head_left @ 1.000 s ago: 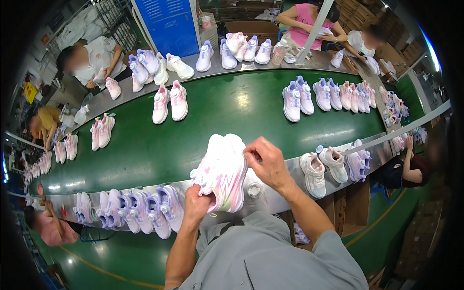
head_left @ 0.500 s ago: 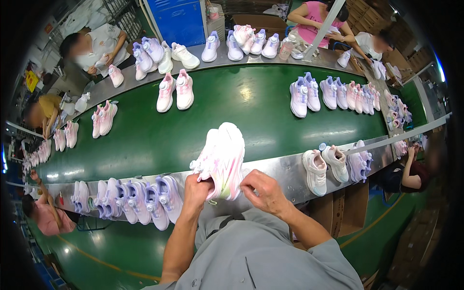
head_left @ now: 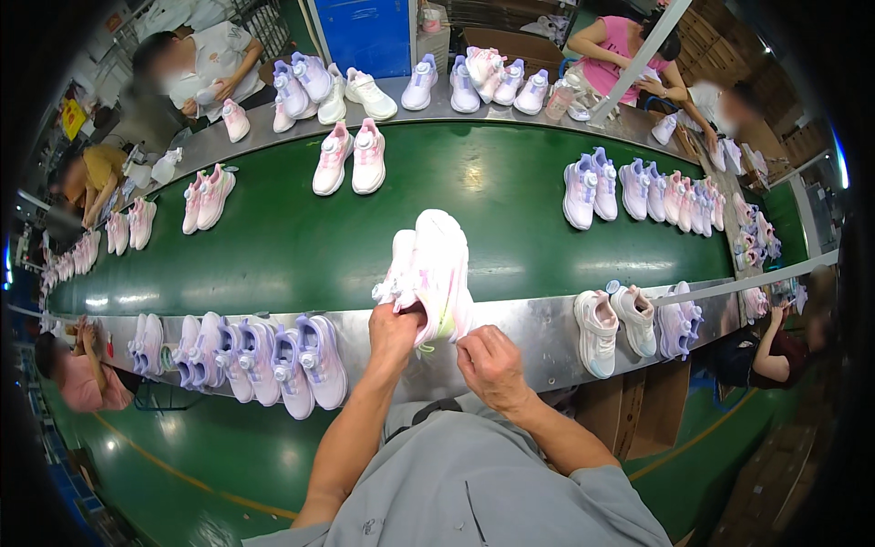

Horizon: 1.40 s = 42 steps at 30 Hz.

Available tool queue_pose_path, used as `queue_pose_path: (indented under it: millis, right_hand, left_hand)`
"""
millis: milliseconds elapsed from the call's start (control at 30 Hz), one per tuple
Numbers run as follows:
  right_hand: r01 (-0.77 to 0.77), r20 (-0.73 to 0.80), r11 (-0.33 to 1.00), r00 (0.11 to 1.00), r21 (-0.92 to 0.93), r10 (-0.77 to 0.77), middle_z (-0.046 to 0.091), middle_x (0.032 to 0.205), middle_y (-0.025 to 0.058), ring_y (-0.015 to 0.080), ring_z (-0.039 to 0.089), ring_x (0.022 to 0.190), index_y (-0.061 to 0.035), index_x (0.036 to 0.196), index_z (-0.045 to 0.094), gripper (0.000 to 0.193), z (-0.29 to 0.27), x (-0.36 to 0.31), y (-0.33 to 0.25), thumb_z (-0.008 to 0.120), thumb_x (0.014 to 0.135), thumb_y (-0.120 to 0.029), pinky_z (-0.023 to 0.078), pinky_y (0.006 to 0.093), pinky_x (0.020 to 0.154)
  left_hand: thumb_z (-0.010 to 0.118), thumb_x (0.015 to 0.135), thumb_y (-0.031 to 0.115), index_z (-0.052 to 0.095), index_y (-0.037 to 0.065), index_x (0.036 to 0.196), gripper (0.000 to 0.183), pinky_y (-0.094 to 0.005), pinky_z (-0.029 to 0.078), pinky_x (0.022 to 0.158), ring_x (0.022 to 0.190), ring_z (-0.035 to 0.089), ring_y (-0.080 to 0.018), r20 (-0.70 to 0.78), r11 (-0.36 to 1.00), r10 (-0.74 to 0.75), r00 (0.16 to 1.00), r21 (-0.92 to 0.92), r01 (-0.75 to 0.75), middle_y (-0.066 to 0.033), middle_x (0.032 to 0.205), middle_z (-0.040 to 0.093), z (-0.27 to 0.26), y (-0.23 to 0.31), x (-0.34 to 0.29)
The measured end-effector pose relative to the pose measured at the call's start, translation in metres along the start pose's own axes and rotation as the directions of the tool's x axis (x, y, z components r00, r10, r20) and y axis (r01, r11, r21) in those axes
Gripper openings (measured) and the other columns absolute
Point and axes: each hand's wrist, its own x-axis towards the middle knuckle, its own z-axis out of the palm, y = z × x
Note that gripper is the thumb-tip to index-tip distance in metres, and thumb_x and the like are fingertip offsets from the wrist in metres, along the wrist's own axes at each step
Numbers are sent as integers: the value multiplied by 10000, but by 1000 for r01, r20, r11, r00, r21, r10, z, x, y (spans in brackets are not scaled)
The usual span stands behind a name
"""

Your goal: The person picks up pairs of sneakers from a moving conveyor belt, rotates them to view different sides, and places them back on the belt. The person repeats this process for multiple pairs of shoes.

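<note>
My left hand (head_left: 392,339) grips a pair of white and pink sneakers by their openings, with its fingers inside. The front sneaker (head_left: 443,264) hangs tilted, its toe up and away from me, a pale green patch near the heel. Partly behind it, to the left, is the second sneaker (head_left: 398,264). At the heel of the front one, my right hand (head_left: 495,366) is closed, thumb and fingers pinched together. Whatever lies between those fingertips is too small to make out.
A green conveyor belt (head_left: 273,264) runs across, edged by a metal ledge (head_left: 538,337). Lilac sneakers (head_left: 319,360) line the ledge at left; white sneakers (head_left: 597,337) stand at right. A pink pair (head_left: 368,159) sits on the belt. Several people work around it.
My view has tilted slightly. The held sneakers are a little more upright, and my right hand has drawn up against the heel. At far left, a person's raised arm has come down.
</note>
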Motion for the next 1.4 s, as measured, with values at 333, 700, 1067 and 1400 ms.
queue_pose_path:
  millis: [333, 700, 1067, 1400]
  right_hand:
    - [-83, -145, 995, 985, 63, 91, 622, 880, 120, 316, 653, 781, -25, 933, 643, 239, 5, 18, 11, 757, 770, 108, 546, 407, 684]
    - [-62, -74, 994, 995, 92, 69, 621, 858, 118, 288, 641, 732, -14, 923, 637, 198, 4, 32, 4, 740, 804, 108, 527, 380, 641]
    - [-244, -131, 939, 951, 240, 281, 614, 806, 79, 166, 562, 632, -3, 906, 671, 75, -4, 74, 35, 738, 879, 18, 466, 307, 582]
    - [-427, 57, 559, 827, 711, 559, 676, 893, 2, 82, 576, 713, -1, 1008, 701, 45, -25, 97, 75, 706, 998, -45, 478, 243, 645]
  left_hand:
    - [640, 814, -95, 774, -94, 1102, 318, -363, 596, 773, 889, 762, -238, 13, 998, 55, 998, -37, -55, -145, 1024, 795, 4, -1, -4]
    - [643, 808, -77, 773, -81, 1135, 352, -358, 595, 824, 940, 765, -238, 38, 995, 74, 997, 70, -76, -162, 1067, 798, -3, -25, 6]
    - [728, 768, 125, 788, 16, 1046, 304, -476, 564, 828, 946, 741, -453, 140, 941, 193, 971, 254, -223, -249, 997, 778, -26, -17, -20]
    - [784, 785, 173, 798, 55, 1017, 260, -518, 441, 1040, 996, 712, -309, 351, 493, 511, 785, 628, -602, -165, 1002, 772, -69, 33, -40]
